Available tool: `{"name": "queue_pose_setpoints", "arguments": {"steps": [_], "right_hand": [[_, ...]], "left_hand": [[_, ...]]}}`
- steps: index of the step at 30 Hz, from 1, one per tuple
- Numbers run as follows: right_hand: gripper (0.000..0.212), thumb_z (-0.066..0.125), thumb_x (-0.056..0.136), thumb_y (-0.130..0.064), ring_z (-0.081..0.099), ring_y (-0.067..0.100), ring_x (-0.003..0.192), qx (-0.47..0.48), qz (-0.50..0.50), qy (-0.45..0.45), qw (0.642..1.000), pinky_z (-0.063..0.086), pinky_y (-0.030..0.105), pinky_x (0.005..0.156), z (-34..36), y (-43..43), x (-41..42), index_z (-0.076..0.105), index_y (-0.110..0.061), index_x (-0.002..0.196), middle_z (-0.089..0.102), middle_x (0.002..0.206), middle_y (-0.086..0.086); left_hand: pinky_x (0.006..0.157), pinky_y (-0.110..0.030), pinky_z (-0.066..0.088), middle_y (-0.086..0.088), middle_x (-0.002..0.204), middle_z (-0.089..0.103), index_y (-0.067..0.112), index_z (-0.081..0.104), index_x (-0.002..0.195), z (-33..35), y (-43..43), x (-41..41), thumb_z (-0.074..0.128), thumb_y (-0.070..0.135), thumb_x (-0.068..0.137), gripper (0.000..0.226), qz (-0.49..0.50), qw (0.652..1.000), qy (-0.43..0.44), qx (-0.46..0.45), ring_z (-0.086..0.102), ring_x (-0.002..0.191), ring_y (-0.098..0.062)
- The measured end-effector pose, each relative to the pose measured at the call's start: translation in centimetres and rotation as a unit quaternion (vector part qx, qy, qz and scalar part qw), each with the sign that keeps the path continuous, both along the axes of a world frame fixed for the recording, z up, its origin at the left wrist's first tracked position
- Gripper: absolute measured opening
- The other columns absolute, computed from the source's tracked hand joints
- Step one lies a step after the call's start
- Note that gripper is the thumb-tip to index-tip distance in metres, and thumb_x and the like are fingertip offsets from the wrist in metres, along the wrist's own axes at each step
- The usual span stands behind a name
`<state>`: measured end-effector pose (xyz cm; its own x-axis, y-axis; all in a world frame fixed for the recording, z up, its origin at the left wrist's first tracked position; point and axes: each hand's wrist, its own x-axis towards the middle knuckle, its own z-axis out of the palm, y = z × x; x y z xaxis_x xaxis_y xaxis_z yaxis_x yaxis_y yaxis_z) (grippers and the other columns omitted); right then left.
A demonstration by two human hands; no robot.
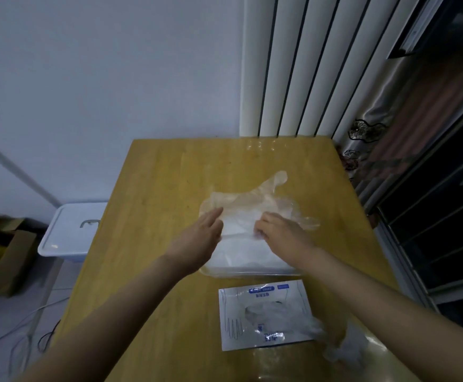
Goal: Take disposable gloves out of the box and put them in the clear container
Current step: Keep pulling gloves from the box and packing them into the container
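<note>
Pack (263, 315): flat, white, blue print, at 6 o'clock on the wooden table (156, 188). Crumpled clear film gloves (340, 346) spill from its 4 o'clock corner.

Container (252, 271): clear, rounded rim, just beyond the pack, with white film inside.

Left hand (202, 238): fingers straight and pressed together, tips touching the glove's 9 o'clock edge.

Right hand (280, 232): fingers curled, pinching the film.

Glove (249, 199): thin, translucent and wrinkled, spread over the container's far side, one finger pointing to 1 o'clock.

White lidded bin (70, 232) at 9 o'clock; ribbed radiator (293, 64) at 12.
</note>
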<state>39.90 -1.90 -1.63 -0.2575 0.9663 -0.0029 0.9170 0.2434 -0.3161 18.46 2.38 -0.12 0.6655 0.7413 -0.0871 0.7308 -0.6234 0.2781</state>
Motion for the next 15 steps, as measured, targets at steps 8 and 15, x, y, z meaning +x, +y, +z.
{"name": "queue_pose_setpoints", "arguments": {"steps": [8,15], "right_hand": [[0.058,0.05,0.092,-0.053,0.051,0.021,0.118,-0.28,-0.058,-0.032,0.958,0.044,0.036,0.094,-1.8,0.5,-0.6,0.043,-0.019,0.138,0.053,0.132,0.002],[0.022,0.051,0.097,-0.024,0.054,0.015,0.107,-0.028,-0.084,0.044,0.995,0.046,0.03,0.087,-0.1,1.8,-1.2,0.058,-0.018,0.117,0.06,0.116,-0.002]], "left_hand": [[0.118,-0.039,0.003,-0.017,0.156,0.017,0.015,0.042,0.138,-2.1,1.6,0.3,0.033,0.028,0.101,0.04,-0.061,0.967,0.249,0.006,0.006,0.146,-0.028],[0.088,-0.03,0.033,-0.006,0.112,0.056,0.015,0.056,0.112,-1.4,2.1,2.7,0.035,0.031,0.101,0.029,-0.025,0.99,0.069,0.119,0.047,0.104,-0.022]]}}
